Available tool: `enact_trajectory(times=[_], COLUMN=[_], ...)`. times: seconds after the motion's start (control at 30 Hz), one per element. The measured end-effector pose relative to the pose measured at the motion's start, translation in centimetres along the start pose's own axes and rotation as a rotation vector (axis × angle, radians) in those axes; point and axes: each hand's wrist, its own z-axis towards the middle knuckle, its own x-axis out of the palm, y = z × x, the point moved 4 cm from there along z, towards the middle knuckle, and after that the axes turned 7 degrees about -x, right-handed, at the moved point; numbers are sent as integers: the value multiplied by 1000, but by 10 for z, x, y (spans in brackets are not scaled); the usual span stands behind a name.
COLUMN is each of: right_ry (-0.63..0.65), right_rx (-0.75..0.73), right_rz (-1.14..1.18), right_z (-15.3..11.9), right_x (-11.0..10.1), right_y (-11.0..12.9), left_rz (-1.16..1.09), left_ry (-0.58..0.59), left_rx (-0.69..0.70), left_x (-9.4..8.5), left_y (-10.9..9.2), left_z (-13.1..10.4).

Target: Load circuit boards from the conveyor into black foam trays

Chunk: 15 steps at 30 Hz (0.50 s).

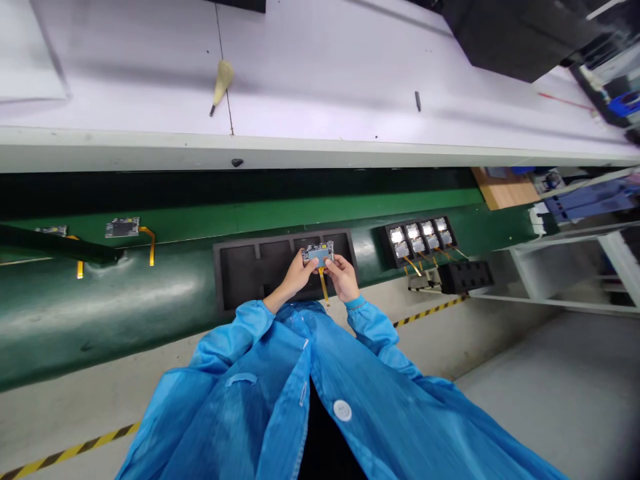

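Between my two hands is a small circuit board (pixel 318 253) with a grey-blue pad and an orange flex cable hanging down from it. My left hand (pixel 296 275) is closed on the board's left end, thumb at its lower edge. My right hand (pixel 343 276) grips the right end, thumb near the cable. Below the board lies a black tray (pixel 240 277) with square compartments, partly hidden by my hands.
A black tray of boards with orange cables (pixel 420 239) sits to the right, beside another black tray (pixel 466 276). Two boards lie left, one by a dark post (pixel 60 245); the other board (pixel 123 228) is nearer. A pale-handled tool (pixel 221 85) rests on the white shelf (pixel 310 87).
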Motion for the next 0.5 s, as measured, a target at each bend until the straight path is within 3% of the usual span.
enact_trajectory(times=[0.1, 0.2, 0.33, 0.5], right_ry=[-92, -227, -387, -465], right_rx=[99, 161, 194, 216], right_rz=[71, 118, 100, 97], right_z=[6, 20, 42, 60], right_x=[-20, -43, -64, -66], right_y=[-15, -21, -21, -27], left_rz=[-17, -1, -1, -32], left_ry=[73, 61, -6, -156], left_rx=[-122, -182, -196, -183], left_x=[9, -1, -38, -90], left_y=[17, 24, 22, 17], left_z=[4, 0, -13, -42])
